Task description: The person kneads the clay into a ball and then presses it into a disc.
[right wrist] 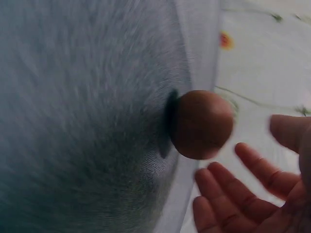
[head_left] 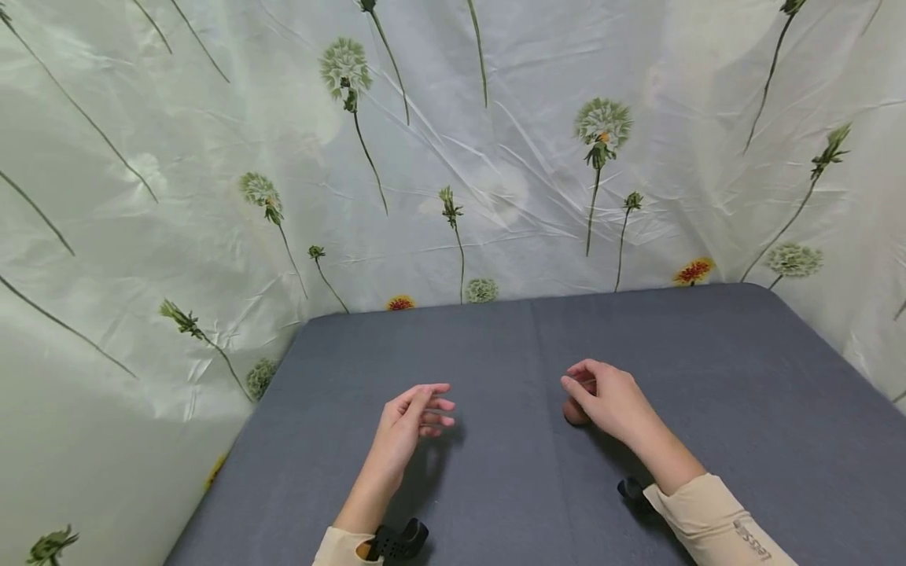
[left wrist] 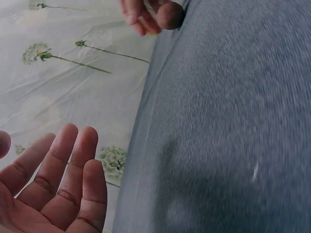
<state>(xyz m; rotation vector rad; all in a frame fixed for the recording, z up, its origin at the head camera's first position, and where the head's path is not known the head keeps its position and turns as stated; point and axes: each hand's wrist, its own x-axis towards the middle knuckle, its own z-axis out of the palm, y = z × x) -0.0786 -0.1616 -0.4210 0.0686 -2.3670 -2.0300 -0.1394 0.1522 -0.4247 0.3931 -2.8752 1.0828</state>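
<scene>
A smooth brown egg (head_left: pixel 576 413) (right wrist: pixel 203 124) sits on the grey-covered table, its shadow right beside it. My right hand (head_left: pixel 610 399) (right wrist: pixel 252 199) hovers just over the egg, thumb and fingers apart around it. In the right wrist view, gaps show between the egg and the thumb and index finger; contact by the lower fingertips cannot be told. Over the table's left part, my left hand (head_left: pixel 405 424) (left wrist: pixel 58 189) holds nothing, its fingers loosely extended and spread. The left wrist view catches the egg (left wrist: pixel 170 15) and part of the right hand at its top edge.
Grey cloth covers the table (head_left: pixel 488 354), with a faint crease running front to back. Behind and to the left hangs a pale curtain (head_left: pixel 425 157) printed with dandelions. A black wrist device (head_left: pixel 399 541) is strapped on each arm by the beige sleeves.
</scene>
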